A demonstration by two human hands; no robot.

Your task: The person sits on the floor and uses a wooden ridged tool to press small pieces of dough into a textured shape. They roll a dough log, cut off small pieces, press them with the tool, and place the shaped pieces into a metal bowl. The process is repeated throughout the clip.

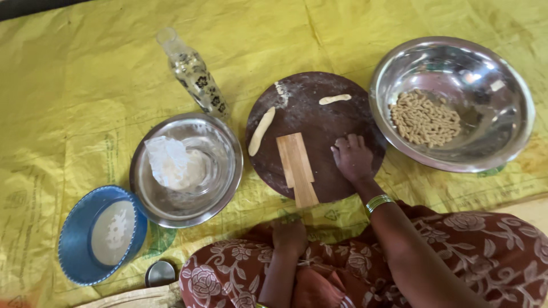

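Right hand (353, 158): palm down on round brown board (308, 114), fingers pressed together, beside wooden strip (297, 168).
Left hand (289, 236): resting on lap, finger state cannot be told.

Both my hands low, right one forward

My right hand (354, 158) reaches out palm down, fingers curled under, wrist bent, forearm running back to the lower right. My left hand (289, 235) rests close to my body, loosely closed, its forearm pointing straight up the frame.

Home floor kitchen, steel bowls (451, 102), dough board (317, 134)
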